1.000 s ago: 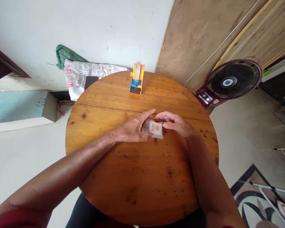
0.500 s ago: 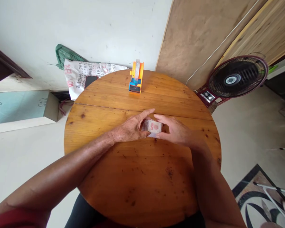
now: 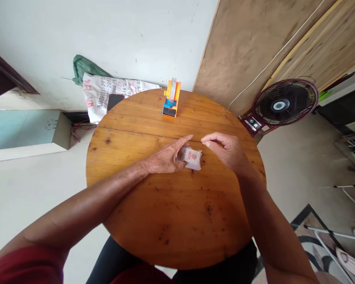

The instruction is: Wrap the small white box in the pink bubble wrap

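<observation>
A small white block-shaped packet (image 3: 192,157) with red print, with what looks like clear wrapping, rests on the round wooden table (image 3: 154,213). My left hand (image 3: 168,157) grips its left end, thumb on the near side and fingers over the far side. To the right of the packet and apart from it is my right hand (image 3: 225,150), raised over the table. Its thumb and index finger are pinched together; whether anything thin is between them, I cannot make out.
An orange and blue tape dispenser (image 3: 171,98) with a clear roll stands near the table's far edge. Beyond the edge lie a white printed sack (image 3: 97,96) and a green bag (image 3: 87,67). A dark red fan (image 3: 284,103) stands to the right.
My right hand has let go of the packet and moved up and right, its fingers closing into a pinch. My left hand keeps its hold; the packet has turned slightly.
</observation>
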A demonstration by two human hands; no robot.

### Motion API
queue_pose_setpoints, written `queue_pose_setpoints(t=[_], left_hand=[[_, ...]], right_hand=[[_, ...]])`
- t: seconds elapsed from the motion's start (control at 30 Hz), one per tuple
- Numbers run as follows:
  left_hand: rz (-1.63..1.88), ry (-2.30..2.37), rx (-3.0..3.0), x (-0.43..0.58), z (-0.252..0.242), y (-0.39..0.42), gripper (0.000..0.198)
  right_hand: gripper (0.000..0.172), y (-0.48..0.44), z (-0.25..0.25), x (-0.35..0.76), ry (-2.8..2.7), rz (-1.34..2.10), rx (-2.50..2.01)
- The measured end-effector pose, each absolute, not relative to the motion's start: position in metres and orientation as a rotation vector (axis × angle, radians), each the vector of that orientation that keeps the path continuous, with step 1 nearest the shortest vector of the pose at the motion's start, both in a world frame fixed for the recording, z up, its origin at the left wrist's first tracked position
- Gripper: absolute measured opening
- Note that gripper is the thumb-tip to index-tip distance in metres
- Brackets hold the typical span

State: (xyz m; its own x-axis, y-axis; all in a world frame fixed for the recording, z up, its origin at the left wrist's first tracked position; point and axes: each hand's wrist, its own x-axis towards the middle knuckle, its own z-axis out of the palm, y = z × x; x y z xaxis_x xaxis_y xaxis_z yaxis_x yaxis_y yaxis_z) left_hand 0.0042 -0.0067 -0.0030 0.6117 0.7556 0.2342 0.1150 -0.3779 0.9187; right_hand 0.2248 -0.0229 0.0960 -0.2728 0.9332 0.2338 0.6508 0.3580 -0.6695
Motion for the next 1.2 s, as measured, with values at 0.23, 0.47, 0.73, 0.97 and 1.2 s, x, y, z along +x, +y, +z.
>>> queue_pose_setpoints(t=[0.23,0.47,0.73,0.97,1.2], left_hand=[[0.801,0.739,1.870,0.003,0.007,-0.008,0.096],[0.777,0.671,1.743,0.004,0.006,-0.009,0.095],[0.800,0.618,1.644,0.010,0.006,-0.011,0.091],[0.747,0.608,1.669,0.011,0.004,-0.013,0.090],[0.773,0.628,1.832,0.005,0.003,-0.010,0.098]], right_hand=[[0.014,-0.028,0.052,0.224,-1.618,0.679,-1.351],[0.016,-0.042,0.038,0.227,-1.603,0.825,-1.312],[0.017,-0.048,0.048,0.226,-1.777,0.706,-1.306],[0.013,-0.052,0.057,0.231,-1.850,0.366,-1.284],[0.014,-0.047,0.056,0.232,-1.895,0.327,-1.266]])
